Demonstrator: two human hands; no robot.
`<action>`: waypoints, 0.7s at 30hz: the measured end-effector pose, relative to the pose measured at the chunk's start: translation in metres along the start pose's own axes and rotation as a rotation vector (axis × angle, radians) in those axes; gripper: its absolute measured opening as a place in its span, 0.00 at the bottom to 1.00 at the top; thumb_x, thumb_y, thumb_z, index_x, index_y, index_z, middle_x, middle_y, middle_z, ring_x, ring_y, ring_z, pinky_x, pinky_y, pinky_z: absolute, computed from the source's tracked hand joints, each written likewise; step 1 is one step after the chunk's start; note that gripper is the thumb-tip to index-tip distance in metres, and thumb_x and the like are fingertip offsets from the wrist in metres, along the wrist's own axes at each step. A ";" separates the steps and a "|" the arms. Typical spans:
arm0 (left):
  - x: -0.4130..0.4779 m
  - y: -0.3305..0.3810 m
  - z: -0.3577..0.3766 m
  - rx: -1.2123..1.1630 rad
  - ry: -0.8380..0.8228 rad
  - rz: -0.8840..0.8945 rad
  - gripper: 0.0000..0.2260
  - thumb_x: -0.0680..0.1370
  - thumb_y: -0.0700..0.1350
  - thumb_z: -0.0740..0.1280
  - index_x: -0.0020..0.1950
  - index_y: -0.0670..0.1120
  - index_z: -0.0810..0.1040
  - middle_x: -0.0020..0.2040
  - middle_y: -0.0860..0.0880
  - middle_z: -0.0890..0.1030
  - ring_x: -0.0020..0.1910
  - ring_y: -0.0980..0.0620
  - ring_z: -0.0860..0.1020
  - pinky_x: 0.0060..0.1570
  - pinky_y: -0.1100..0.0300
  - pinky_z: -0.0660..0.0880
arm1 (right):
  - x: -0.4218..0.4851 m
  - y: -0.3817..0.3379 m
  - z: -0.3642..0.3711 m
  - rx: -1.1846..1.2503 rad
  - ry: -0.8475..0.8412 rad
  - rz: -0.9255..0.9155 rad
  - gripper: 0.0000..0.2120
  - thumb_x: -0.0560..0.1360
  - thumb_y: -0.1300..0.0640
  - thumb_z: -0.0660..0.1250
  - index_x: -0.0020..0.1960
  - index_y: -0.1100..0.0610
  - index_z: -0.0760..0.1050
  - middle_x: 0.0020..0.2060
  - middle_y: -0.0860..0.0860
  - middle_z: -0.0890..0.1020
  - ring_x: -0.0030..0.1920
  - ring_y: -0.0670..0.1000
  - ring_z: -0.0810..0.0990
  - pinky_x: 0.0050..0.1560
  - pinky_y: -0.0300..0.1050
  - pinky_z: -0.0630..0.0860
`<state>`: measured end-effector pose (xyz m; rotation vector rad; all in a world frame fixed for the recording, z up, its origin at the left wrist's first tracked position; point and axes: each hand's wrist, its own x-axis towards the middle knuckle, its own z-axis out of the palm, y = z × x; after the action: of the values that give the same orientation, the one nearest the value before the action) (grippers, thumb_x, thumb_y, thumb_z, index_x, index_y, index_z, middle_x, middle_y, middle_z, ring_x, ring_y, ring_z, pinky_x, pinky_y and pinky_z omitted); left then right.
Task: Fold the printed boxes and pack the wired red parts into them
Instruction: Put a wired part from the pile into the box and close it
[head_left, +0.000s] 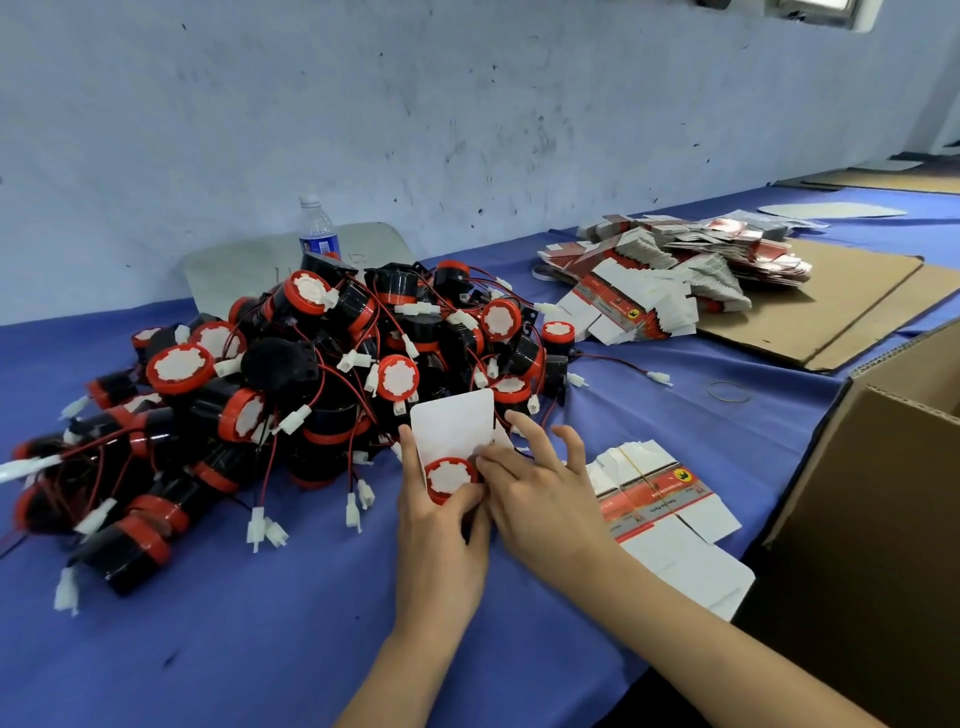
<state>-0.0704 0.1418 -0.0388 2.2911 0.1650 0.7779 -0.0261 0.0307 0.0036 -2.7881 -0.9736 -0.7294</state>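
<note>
Left hand (441, 525) grips an open box (454, 421) upright on the blue table (260, 623). One red part (451, 478) sits in its mouth. Right hand (545, 499) pinches the box's right edge, other fingers spread. The heap of parts (311, 364) lies just behind.

1. Hands: two, left hand (441, 525) and right hand (545, 499).
2. Wired red parts: one heap (291, 374), too many to count; one single red part (451, 478) in the one open box (457, 421).
3. Flat boxes: one big pile (675, 270) and one small stack (654, 499).
4. Water bottle (318, 231): one.
5. Rubber band (729, 392): one.
6. Brown carton (883, 493): one.
</note>
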 end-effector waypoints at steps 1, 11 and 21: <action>0.000 0.002 -0.001 -0.019 0.027 -0.012 0.08 0.76 0.38 0.69 0.48 0.50 0.83 0.79 0.54 0.42 0.77 0.53 0.55 0.60 0.74 0.61 | -0.001 -0.002 -0.002 0.017 -0.065 0.021 0.17 0.73 0.51 0.56 0.50 0.50 0.83 0.52 0.42 0.83 0.67 0.52 0.73 0.64 0.53 0.56; -0.003 0.005 -0.010 -0.042 0.000 -0.101 0.27 0.79 0.37 0.64 0.75 0.54 0.63 0.73 0.51 0.69 0.73 0.47 0.66 0.63 0.66 0.65 | 0.009 -0.002 0.003 0.139 -0.267 -0.026 0.21 0.80 0.50 0.50 0.67 0.58 0.70 0.69 0.49 0.64 0.59 0.55 0.65 0.58 0.48 0.59; 0.000 0.003 -0.005 0.165 -0.134 0.057 0.18 0.76 0.36 0.68 0.66 0.45 0.77 0.69 0.44 0.74 0.72 0.45 0.67 0.73 0.52 0.50 | -0.019 0.003 0.009 0.501 -0.035 -0.032 0.12 0.75 0.63 0.61 0.56 0.63 0.77 0.73 0.56 0.63 0.58 0.53 0.76 0.54 0.43 0.73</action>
<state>-0.0733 0.1424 -0.0343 2.5054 0.1059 0.6575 -0.0338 0.0199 -0.0132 -2.3584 -1.0374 -0.3716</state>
